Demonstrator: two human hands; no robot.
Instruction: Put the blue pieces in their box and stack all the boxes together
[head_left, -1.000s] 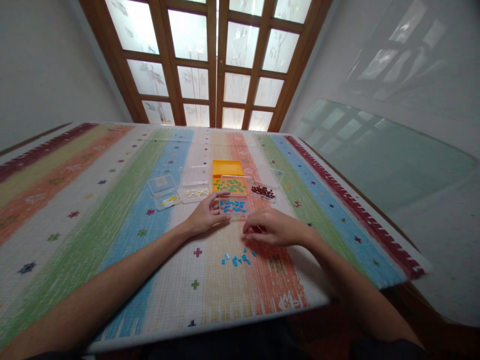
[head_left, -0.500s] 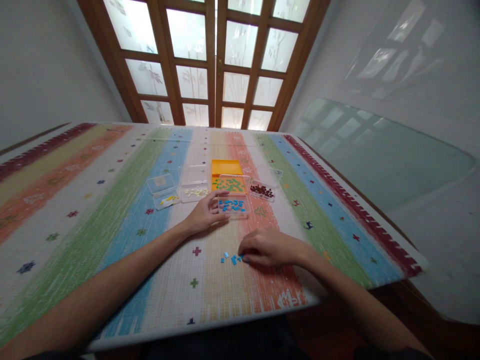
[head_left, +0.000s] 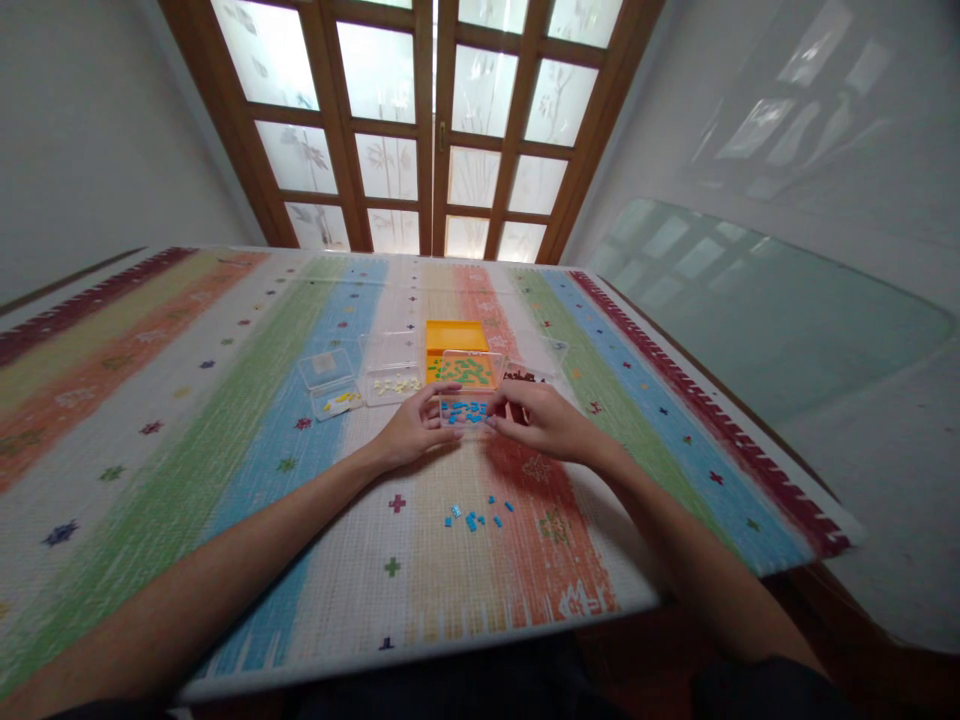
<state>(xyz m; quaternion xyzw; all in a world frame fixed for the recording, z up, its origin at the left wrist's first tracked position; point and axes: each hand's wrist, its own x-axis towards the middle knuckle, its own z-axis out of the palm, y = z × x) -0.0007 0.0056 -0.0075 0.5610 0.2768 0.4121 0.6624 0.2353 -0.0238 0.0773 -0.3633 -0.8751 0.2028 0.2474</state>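
Note:
A clear plastic box (head_left: 465,410) with several small blue pieces in it sits on the striped table mat (head_left: 225,400). My left hand (head_left: 411,430) rests against the box's left side, fingers curled on its edge. My right hand (head_left: 540,420) is at the box's right side, fingertips pinched together over its rim; what they hold is too small to make out. Several loose blue pieces (head_left: 477,515) lie on the mat nearer to me, apart from both hands.
Behind the blue box stands an orange box (head_left: 454,340) with green pieces. A clear box of pale pieces (head_left: 390,375) and one with yellow pieces (head_left: 330,385) are to the left, a box of dark red pieces (head_left: 529,372) to the right. The mat's front edge is close.
My right hand went down to the loose blue pieces, then moved back up to the blue box's right rim. The left hand stayed on the box.

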